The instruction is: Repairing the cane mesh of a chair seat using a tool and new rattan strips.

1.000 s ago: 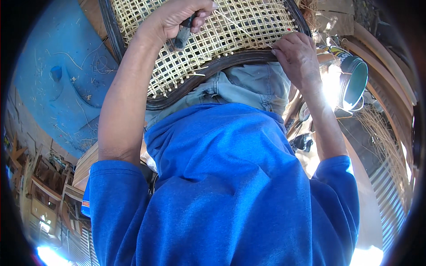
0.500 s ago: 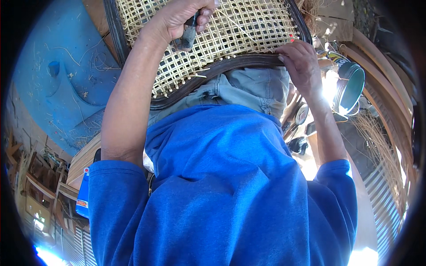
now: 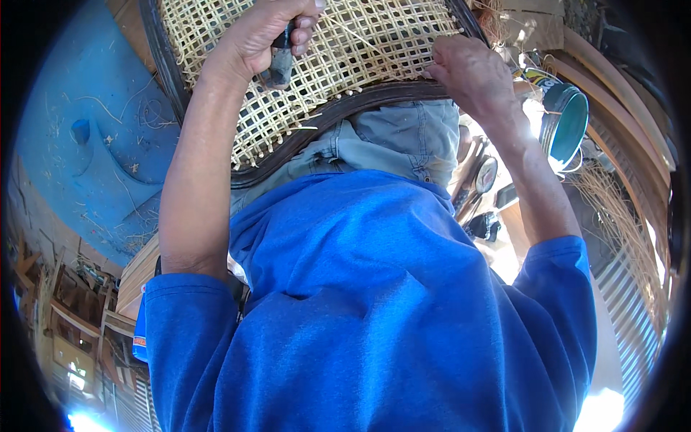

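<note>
One round tin (image 3: pixel 565 122) with a teal inside stands tilted at the right, and what it holds cannot be seen. One woven cane seat panel (image 3: pixel 317 65) in a dark curved frame (image 3: pixel 345 108) lies across the person's lap. The left hand (image 3: pixel 270 36) is raised over the weave with its fingers closed around a dark tool handle (image 3: pixel 281 61), while the right hand (image 3: pixel 471 72) bends at the wrist and pinches the weave at the frame edge.
</note>
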### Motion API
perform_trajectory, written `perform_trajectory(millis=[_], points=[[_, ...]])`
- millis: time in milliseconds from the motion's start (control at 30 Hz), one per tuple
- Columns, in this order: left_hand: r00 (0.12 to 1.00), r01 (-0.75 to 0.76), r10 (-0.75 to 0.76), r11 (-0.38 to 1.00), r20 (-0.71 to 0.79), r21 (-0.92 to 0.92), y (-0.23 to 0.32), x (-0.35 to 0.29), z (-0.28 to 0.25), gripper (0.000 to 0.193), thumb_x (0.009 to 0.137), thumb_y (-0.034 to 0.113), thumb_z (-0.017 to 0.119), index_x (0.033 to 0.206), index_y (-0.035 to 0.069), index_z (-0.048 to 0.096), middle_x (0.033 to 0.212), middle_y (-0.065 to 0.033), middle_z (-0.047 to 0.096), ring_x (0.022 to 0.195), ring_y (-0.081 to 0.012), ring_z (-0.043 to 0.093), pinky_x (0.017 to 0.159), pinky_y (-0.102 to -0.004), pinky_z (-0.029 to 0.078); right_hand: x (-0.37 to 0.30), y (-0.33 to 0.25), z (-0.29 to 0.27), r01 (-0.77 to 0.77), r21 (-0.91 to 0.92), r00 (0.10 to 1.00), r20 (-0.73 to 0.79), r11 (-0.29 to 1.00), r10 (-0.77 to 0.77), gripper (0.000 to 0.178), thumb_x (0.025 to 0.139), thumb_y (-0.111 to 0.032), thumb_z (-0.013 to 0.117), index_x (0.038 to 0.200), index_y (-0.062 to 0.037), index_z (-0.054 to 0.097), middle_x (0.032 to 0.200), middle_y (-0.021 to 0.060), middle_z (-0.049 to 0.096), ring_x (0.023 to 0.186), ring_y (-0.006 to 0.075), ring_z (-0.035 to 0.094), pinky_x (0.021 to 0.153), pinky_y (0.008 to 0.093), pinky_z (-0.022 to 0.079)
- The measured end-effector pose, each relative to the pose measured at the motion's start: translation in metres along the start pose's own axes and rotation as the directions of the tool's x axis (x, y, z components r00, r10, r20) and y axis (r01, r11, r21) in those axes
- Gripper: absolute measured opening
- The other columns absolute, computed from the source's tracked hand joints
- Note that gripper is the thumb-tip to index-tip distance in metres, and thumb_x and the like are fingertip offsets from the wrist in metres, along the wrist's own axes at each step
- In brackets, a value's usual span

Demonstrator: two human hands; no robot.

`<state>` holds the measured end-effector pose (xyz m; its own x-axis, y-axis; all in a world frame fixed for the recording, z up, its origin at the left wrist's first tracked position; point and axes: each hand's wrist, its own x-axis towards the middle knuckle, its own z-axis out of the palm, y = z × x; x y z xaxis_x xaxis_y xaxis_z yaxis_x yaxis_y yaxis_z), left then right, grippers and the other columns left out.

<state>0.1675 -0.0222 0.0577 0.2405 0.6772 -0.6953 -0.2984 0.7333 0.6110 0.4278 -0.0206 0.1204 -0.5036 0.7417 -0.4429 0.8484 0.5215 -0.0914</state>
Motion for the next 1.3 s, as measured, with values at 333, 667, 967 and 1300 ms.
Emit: perform_trajectory(millis=[333,667,967,1300], points=[[0.989,-0.104,0.109,0.993,0.103,-0.058,-0.018,-0.003,-0.005,0.017,0.085,0.019,0.060,0.075,0.009,0.050,0.063,0.0034,0.045,0.052,-0.0050,0.044,0.047,-0.0212,0.038,0.004,0.003,0.015,0.080,-0.175,0.996,-0.013,0.981,-0.084,0.023,0.081,-0.022,0.062,0.092,-0.0028,0.056,0.089,0.0143,0.063,0.085,0.0311,0.061,0.073,0.0411,0.050],[0.962,-0.254,0.219,0.503,0.163,0.826,0.071,-0.088,0.032,0.021,0.083,0.028,0.063,0.082,0.007,0.058,0.061,0.0068,0.043,0.051,-0.0015,0.036,0.046,-0.0197,0.030,0.045,-0.031,-0.033,0.155,0.882,0.968,-0.046,0.445,-0.247,0.032,0.093,-0.027,0.051,0.109,0.0007,0.058,0.090,0.0073,0.065,0.087,0.0165,0.060,0.079,0.0280,0.046],[0.776,-0.217,0.497,0.788,-0.388,0.576,0.067,-0.085,0.014,0.030,0.087,0.028,0.054,0.097,0.001,0.060,0.078,-0.0041,0.058,0.054,-0.0079,0.048,0.050,-0.0228,0.041,0.027,0.003,-0.050,0.391,0.873,0.888,-0.441,-0.292,-0.129,0.019,0.093,-0.016,0.052,0.100,0.0004,0.059,0.074,0.0035,0.061,0.073,0.0115,0.059,0.072,0.0256,0.048],[0.964,-0.215,0.037,0.691,0.263,0.691,-0.033,-0.008,0.101,0.040,0.086,0.032,0.047,0.084,-0.006,0.060,0.074,-0.0129,0.063,0.057,-0.0196,0.058,0.052,-0.0338,0.047,-0.009,-0.051,-0.099,0.351,0.827,0.800,-0.508,0.439,0.319,0.028,0.091,-0.018,0.055,0.109,0.0041,0.057,0.081,0.0077,0.063,0.074,0.0181,0.061,0.069,0.0285,0.051]])
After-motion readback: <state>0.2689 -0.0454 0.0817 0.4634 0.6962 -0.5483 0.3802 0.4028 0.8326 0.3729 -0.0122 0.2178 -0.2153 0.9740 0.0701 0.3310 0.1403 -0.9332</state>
